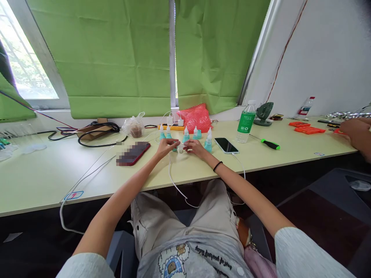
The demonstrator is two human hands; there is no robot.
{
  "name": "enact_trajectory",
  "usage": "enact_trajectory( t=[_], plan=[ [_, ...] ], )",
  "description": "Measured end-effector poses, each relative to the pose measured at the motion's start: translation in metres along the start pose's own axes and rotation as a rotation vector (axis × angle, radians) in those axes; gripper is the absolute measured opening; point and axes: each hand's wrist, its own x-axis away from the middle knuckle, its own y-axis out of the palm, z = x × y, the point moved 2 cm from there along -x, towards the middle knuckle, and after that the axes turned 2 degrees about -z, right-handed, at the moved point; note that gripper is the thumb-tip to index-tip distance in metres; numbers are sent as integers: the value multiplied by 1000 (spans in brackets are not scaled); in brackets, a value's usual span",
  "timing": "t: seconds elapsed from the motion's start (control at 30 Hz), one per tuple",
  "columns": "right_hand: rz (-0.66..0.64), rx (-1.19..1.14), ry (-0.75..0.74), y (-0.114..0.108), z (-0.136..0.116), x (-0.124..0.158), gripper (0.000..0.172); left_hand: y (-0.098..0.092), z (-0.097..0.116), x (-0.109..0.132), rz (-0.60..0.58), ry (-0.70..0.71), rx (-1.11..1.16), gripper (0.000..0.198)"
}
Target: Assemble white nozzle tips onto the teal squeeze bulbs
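My left hand [169,146] and my right hand [195,147] meet just above the table, fingers pinched around a small translucent plastic piece [181,147]; its exact kind is too small to make out. Around them stand several teal squeeze bottles with whitish pointed tips. One teal bottle [208,144] is just right of my right hand, and another bottle [162,133] stands behind my left hand. Behind my fingers is a further bottle [186,136], partly covered. A teal part [199,134] without a tip sits at the back.
On the left lie a red-edged phone [135,153] and black cables [98,133]. A charging phone [226,145], water bottle [246,122], screwdriver [269,144] and small fan [263,114] are on the right. Red bubble wrap [197,117] lies behind. Another person's hand [355,129] shows at far right.
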Motion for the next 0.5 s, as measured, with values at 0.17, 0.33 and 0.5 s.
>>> enact_trajectory(
  t=[0.17, 0.33, 0.5],
  plan=[
    [39, -40, -8, -2, -2, 0, 21, -7, -9, -3, 271, -39, -199, 44],
    [91, -39, -41, -3, -1, -1, 26, 1, -16, -5, 225, 4, -255, 34],
    [107, -21, -68, -5, 0, -2, 28, 1, -9, -5, 193, 73, -203, 22]
  ],
)
